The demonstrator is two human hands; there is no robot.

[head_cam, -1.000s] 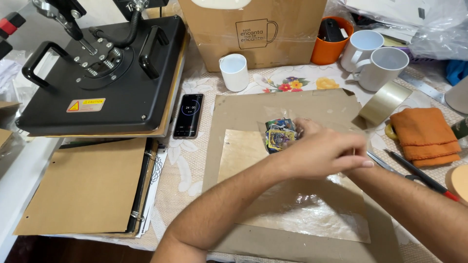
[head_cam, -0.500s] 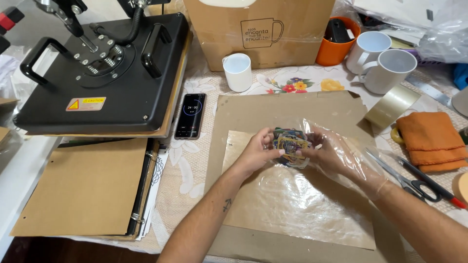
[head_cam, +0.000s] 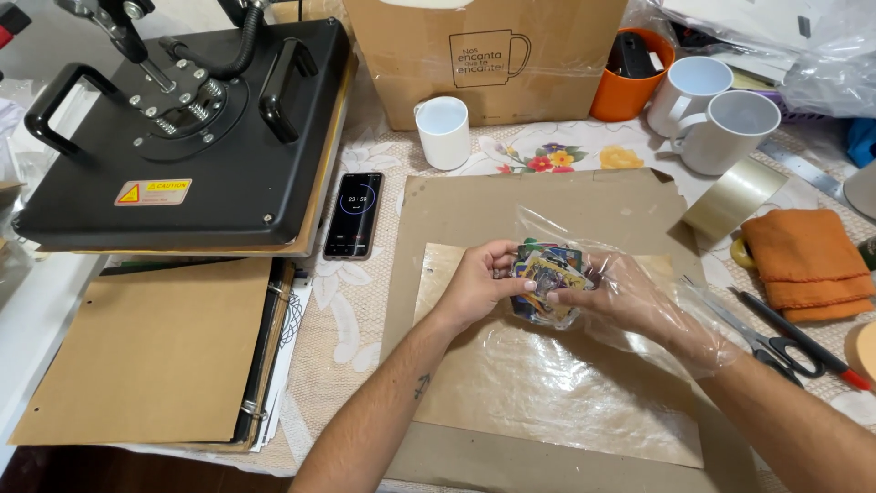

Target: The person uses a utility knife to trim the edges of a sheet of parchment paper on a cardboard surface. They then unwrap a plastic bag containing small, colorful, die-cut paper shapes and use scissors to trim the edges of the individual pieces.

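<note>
My left hand (head_cam: pixel 478 285) and my right hand (head_cam: pixel 613 297) together hold a small stack of colourful printed pieces (head_cam: pixel 546 282) above the middle of the table. A clear plastic bag (head_cam: pixel 653 294) is wrapped over my right hand and wrist, and the stack sits at its mouth. Under my hands lies a shiny translucent sheet (head_cam: pixel 547 388) on top of a large brown cardboard sheet (head_cam: pixel 538 196).
A black heat press (head_cam: pixel 187 137) stands at the back left, a phone (head_cam: pixel 354 215) beside it. A cardboard box (head_cam: pixel 488 55), white mugs (head_cam: pixel 443 132) (head_cam: pixel 730 132), orange container (head_cam: pixel 634 64), tape roll (head_cam: pixel 730 201), orange cloth (head_cam: pixel 808 260) and scissors (head_cam: pixel 766 342) surround the work area. A brown binder (head_cam: pixel 155 351) lies front left.
A second ago my right hand lay over the stack on the sheet. Since then both hands have lifted the stack, and the clear bag has come over my right hand.
</note>
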